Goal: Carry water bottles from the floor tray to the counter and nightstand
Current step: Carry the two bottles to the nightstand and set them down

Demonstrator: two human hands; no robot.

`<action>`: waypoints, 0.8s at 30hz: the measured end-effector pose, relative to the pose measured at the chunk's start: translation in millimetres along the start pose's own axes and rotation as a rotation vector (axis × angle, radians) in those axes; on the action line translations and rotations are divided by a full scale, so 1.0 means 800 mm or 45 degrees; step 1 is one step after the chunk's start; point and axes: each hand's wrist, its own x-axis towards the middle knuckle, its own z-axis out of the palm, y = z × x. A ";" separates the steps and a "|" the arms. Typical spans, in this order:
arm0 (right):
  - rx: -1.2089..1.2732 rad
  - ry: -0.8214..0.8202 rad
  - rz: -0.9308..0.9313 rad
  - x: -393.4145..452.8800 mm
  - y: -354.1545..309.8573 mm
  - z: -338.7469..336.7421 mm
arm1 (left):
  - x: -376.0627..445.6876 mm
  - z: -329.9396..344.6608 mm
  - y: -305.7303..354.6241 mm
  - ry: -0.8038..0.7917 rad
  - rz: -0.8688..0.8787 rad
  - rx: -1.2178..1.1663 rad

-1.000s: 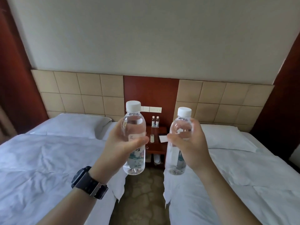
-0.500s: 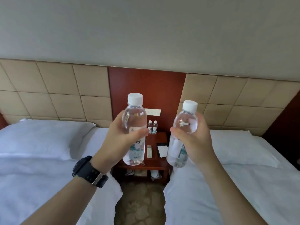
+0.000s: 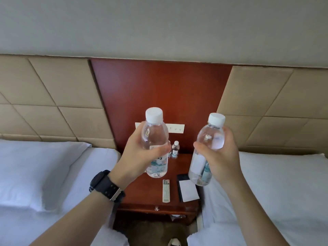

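I hold two clear water bottles with white caps in the air over the red-brown nightstand (image 3: 142, 196). My left hand (image 3: 136, 157) grips the left bottle (image 3: 156, 134) upright around its middle. My right hand (image 3: 220, 157) grips the right bottle (image 3: 211, 137), which leans slightly to the right. A small water bottle (image 3: 175, 149) stands at the back of the nightstand; a second one beside it is mostly hidden behind my left bottle. The floor tray and the counter are out of view.
A white remote (image 3: 166, 190) and a black folder with a white notepad (image 3: 188, 191) lie on the nightstand. White beds with pillows flank it, left (image 3: 35, 167) and right (image 3: 284, 178). A switch panel (image 3: 175, 129) sits on the wooden wall panel behind.
I have come closer to the nightstand, which now fills the space under my hands. Both bottles stay gripped as before, held at about the same height.
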 end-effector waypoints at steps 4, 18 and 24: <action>-0.039 -0.058 0.084 0.123 0.079 0.029 | 0.111 0.005 -0.098 -0.021 -0.100 0.108; -0.258 0.150 0.301 0.293 0.517 0.156 | 0.295 -0.006 -0.563 -0.137 -0.435 0.261; -0.291 0.292 0.253 0.306 0.673 0.185 | 0.301 0.004 -0.721 -0.093 -0.478 0.226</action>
